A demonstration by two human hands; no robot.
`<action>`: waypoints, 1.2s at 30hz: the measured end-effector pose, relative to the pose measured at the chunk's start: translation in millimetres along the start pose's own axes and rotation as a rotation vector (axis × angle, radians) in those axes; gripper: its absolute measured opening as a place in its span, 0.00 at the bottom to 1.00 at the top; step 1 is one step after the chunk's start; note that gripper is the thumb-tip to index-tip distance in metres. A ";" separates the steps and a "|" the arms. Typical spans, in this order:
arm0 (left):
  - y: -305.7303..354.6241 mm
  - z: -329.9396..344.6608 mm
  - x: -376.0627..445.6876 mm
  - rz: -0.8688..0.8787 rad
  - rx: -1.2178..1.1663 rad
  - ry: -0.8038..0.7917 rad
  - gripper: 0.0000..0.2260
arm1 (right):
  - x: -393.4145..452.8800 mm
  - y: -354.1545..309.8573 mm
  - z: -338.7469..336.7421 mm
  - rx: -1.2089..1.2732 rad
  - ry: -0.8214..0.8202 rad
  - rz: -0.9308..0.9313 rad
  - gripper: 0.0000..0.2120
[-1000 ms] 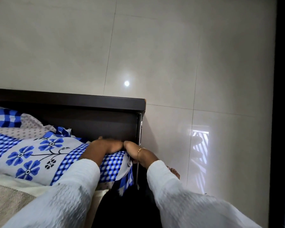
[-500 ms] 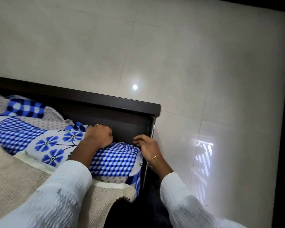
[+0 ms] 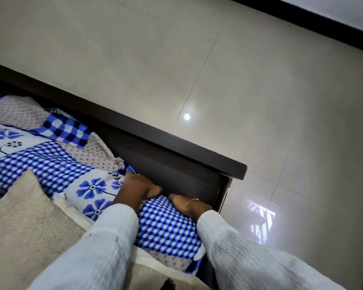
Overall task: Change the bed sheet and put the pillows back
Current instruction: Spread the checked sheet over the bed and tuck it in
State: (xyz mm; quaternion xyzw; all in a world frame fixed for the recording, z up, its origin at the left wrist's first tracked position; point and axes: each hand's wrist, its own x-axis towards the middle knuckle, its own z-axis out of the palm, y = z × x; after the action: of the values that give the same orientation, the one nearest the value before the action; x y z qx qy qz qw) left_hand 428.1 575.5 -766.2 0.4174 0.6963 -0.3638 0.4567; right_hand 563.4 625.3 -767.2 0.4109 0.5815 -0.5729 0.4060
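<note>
— Glossy cream wall tiles (image 3: 228,70) fill the upper half of the frame, with a small round light glare near the middle and a window's reflection at the lower right.

— And the bed?

— Its dark wooden headboard (image 3: 155,147) runs diagonally from the upper left down to the centre right. The blue-and-white bed sheet (image 3: 57,164), checked and flowered, lies rumpled along the left side of the frame and reaches the corner at lower centre.

— Where are the hands?

— Both are at that corner, right beside the headboard. The left hand (image 3: 137,186) is clenched, knuckles up, pressing down on the sheet at the gap by the headboard. The right hand (image 3: 183,204), with a thin gold bracelet (image 3: 192,200) at the wrist, lies on the checked patch, fingers pointing down into the same gap. Its fingertips are hidden, so I cannot tell whether it grasps the fabric.

— Anything else?

— White sleeves (image 3: 249,258) cover both arms, and a beige woven blanket (image 3: 29,227) lies over the sheet at the lower left.
</note>
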 end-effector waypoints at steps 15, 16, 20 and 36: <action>15.4 -63.0 -37.5 -0.452 -1.446 0.709 0.05 | -20.2 -93.9 -73.9 0.057 0.209 -0.298 0.13; 19.8 -79.1 -39.3 -0.521 -1.574 0.712 0.05 | -24.8 -99.1 -87.5 0.074 0.207 -0.312 0.13; 37.3 -132.5 -46.4 -0.842 -1.966 0.773 0.05 | -47.7 -119.6 -150.3 0.017 0.196 -0.379 0.09; -50.3 -116.8 -26.4 -1.229 -3.385 0.917 0.16 | -19.4 -261.9 -126.2 0.301 -0.321 -0.203 0.11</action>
State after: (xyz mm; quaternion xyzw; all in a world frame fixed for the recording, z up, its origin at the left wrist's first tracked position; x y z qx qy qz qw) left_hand 349.5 653.1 -697.9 0.6520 -0.3608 -0.6654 0.0450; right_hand 322.7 749.7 -660.0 0.3099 0.4558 -0.7491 0.3675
